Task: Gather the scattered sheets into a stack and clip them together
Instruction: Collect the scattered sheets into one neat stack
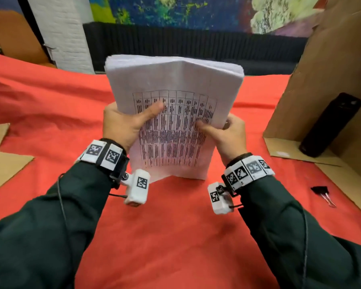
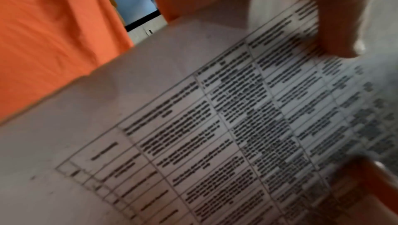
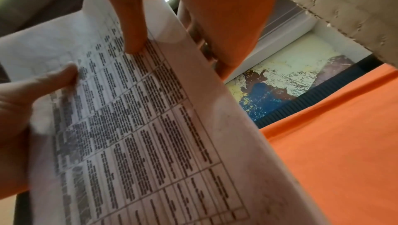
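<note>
A thick stack of white sheets (image 1: 175, 122) printed with a table stands upright on its lower edge on the red cloth (image 1: 154, 236). My left hand (image 1: 129, 122) grips the stack's left side, thumb across the front page. My right hand (image 1: 223, 132) grips the right side, thumb on the print. The printed page (image 2: 215, 135) fills the left wrist view under my left thumb (image 2: 344, 29). In the right wrist view the page (image 3: 150, 135) is pinched by my right hand's thumb (image 3: 133, 29). A black binder clip (image 1: 322, 193) lies on the cloth to the right.
An open cardboard box (image 1: 331, 80) stands at the right with a dark phone-like slab (image 1: 331, 124) leaning inside it. Cardboard pieces (image 1: 2, 159) lie at the left edge. A white brick pillar (image 1: 61, 34) and painted wall are behind.
</note>
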The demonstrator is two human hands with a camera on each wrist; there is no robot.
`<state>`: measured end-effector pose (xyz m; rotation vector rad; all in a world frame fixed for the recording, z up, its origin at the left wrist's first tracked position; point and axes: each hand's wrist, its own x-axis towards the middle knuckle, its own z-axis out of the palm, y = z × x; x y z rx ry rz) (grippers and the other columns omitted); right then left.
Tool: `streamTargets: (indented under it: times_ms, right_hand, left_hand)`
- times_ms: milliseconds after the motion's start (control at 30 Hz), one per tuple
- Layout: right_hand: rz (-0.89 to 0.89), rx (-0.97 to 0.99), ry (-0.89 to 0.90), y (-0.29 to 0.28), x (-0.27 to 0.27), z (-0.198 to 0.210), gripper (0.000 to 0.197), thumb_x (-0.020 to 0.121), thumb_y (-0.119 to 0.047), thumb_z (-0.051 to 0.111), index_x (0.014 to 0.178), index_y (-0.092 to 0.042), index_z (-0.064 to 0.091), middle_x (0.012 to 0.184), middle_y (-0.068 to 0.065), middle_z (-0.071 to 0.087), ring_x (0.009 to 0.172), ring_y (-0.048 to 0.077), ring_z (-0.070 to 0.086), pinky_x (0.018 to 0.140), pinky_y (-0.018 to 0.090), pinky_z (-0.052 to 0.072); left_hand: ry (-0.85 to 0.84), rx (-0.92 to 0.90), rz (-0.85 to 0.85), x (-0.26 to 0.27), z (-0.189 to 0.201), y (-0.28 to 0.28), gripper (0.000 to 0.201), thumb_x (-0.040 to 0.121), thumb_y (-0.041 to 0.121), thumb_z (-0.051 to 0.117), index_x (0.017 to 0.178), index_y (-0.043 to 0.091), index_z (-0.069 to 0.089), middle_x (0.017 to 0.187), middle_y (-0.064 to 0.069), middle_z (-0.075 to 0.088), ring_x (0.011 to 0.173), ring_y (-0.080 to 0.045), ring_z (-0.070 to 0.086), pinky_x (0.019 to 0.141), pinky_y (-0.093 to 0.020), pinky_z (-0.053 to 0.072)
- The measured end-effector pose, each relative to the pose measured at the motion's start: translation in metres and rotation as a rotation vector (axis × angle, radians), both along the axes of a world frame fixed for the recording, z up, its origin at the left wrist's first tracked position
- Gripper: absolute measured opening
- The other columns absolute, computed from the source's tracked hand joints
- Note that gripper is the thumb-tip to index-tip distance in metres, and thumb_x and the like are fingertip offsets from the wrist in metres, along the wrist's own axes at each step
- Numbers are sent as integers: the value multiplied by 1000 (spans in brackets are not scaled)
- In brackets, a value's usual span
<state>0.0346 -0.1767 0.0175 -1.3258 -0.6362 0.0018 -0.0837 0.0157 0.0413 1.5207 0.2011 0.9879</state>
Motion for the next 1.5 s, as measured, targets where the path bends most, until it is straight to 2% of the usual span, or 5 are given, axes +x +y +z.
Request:
streamTargets:
  times_ms: [700, 867, 1167, 1400, 1500]
  right_hand:
    - [180, -72, 253, 14, 17, -14, 40, 60, -7, 91, 96, -2, 74, 99, 18, 77, 95, 34, 74, 94, 59, 56]
    - [181, -42, 276, 11, 13, -3, 27, 72, 9, 81, 98, 2, 74, 99, 19, 77, 90, 33, 74, 86, 53, 60]
    - [76, -327, 17, -67, 36, 82, 41, 70, 9, 81, 107, -3, 70, 93, 18, 69, 76, 29, 68, 71, 51, 60]
    - [106, -679, -347, -73, 18, 101, 31, 67, -3, 92, 92, 3, 75, 83, 6, 72, 68, 1, 58, 64, 27, 52]
    - [64, -567, -183, -86, 28, 93, 40, 61, -13, 91, 89, 8, 72, 86, 22, 72, 74, 22, 59, 65, 48, 54]
  left_hand:
    - [319, -185, -235, 2, -62, 23, 89, 47, 34, 103, 104, -20, 59, 110, -43, 64, 92, -37, 68, 91, -71, 52]
    - [314, -108, -167, 0, -58, 21, 48, 58, 13, 92, 92, -10, 68, 86, -13, 78, 78, -24, 74, 78, -39, 62]
    - [504, 180, -424, -32, 19, 31, 35, 65, -8, 84, 99, -9, 74, 96, -22, 77, 76, -23, 74, 69, -31, 61]
    - [692, 642, -375, -19, 58, 12, 24, 57, 17, 97, 73, 11, 80, 75, -6, 79, 60, -12, 63, 59, -30, 54]
    - [542, 471, -171, -25, 61, 22, 36, 54, 23, 96, 85, 14, 79, 73, -3, 78, 59, -6, 61, 61, -21, 51]
